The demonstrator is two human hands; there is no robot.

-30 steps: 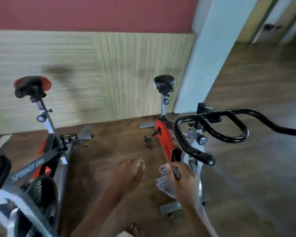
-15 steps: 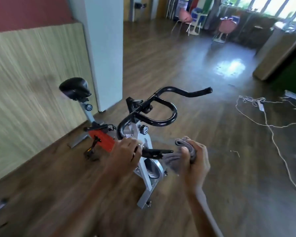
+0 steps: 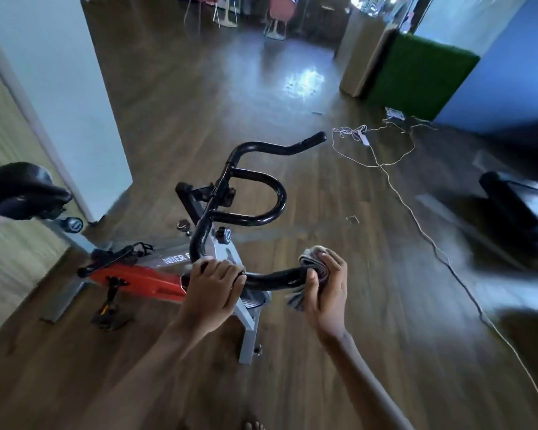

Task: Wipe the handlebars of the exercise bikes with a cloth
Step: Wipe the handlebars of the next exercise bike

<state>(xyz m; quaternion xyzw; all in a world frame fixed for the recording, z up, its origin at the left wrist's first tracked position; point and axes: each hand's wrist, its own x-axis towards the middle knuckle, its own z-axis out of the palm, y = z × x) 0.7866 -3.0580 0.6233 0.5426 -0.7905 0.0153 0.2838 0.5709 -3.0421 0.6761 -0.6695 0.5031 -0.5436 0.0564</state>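
Your left hand gripped the handlebar; your right hand clutched a cloth round its end. The frame read, perhaps, "NNER", over a wood floor.

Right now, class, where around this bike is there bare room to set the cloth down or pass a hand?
Free: floor between the handlebar and the cable; also floor beyond the bike, between pillar and green block. Crowded: the near grip, where the left hand grips and the right hand wraps the cloth.
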